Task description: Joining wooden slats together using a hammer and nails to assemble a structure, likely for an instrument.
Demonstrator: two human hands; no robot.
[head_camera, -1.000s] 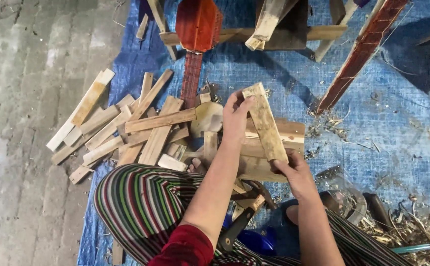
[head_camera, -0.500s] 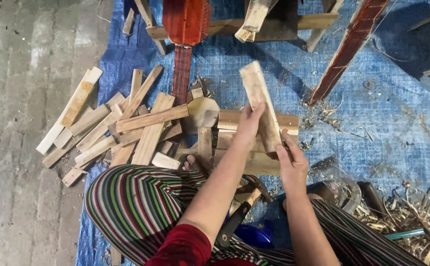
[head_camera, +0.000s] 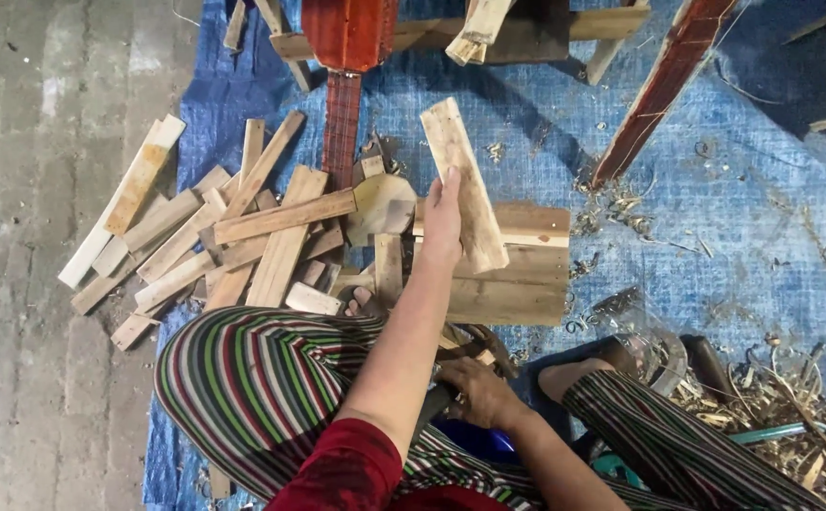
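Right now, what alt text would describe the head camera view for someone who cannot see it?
A seated person's left hand holds up a flat wooden slat above a blue tarp, while the right hand reaches down near their lap. A pile of wood offcuts lies alongside.

Floor [head_camera: 25, 237]: grey brick paving, along the left edge. Tarp [head_camera: 716, 218]: blue, spread over the floor, covering centre and right. Shavings [head_camera: 773, 397]: heaped at the tarp's lower right corner. Beam [head_camera: 527, 28]: wooden, across the top edge.
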